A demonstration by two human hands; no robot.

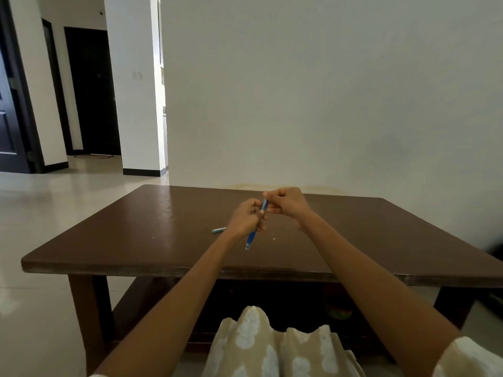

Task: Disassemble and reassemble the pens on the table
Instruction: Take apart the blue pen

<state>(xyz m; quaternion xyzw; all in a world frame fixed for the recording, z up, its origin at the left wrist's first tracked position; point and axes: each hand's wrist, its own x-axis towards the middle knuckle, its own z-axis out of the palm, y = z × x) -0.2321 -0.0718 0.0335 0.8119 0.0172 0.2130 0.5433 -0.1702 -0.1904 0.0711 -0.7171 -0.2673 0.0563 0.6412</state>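
A blue pen (251, 235) is held above the brown table (136, 235), slanting with its tip toward me. My left hand (246, 220) grips the pen around its middle. My right hand (285, 204) pinches the pen's upper end with fingers closed on it. A second pen, teal and light-coloured (218, 229), lies flat on the table just left of my left hand, partly hidden behind it.
Small pale specks (273, 238) lie on the table right of the pen tip. The table stands against a white wall (326, 91). A lower shelf under the table holds a dim coloured object (337, 311). My patterned clothing (272, 346) fills the bottom foreground.
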